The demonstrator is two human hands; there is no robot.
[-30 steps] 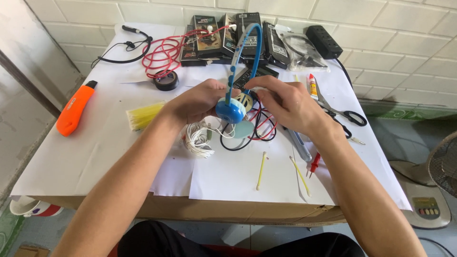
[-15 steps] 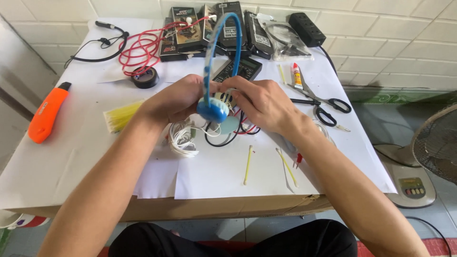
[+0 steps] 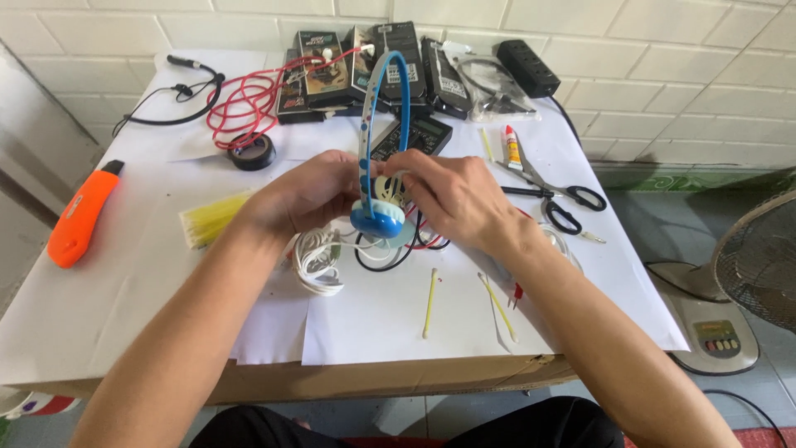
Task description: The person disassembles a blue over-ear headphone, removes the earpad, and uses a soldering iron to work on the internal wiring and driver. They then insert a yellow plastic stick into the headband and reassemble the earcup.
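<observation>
Blue headphones [image 3: 377, 211]: glossy arched plastic, gripped by left hand [image 3: 303, 195], right hand [image 3: 456, 199].

I am viewing through one head-worn camera, looking steeply down and forward over the paper-covered table [image 3: 124, 332] toward the tiled wall [image 3: 663, 50]. It is sitting close, both forearms filling the lower frame, the floor and a fan [image 3: 759, 257] showing at right. No second view is sharing this scene.

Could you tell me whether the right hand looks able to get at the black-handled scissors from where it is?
Probably yes. The scissors lie in the open on the white paper, just beyond the right hand, with nothing between. That hand is on the blue headphones, so it would have to let go first.
</observation>
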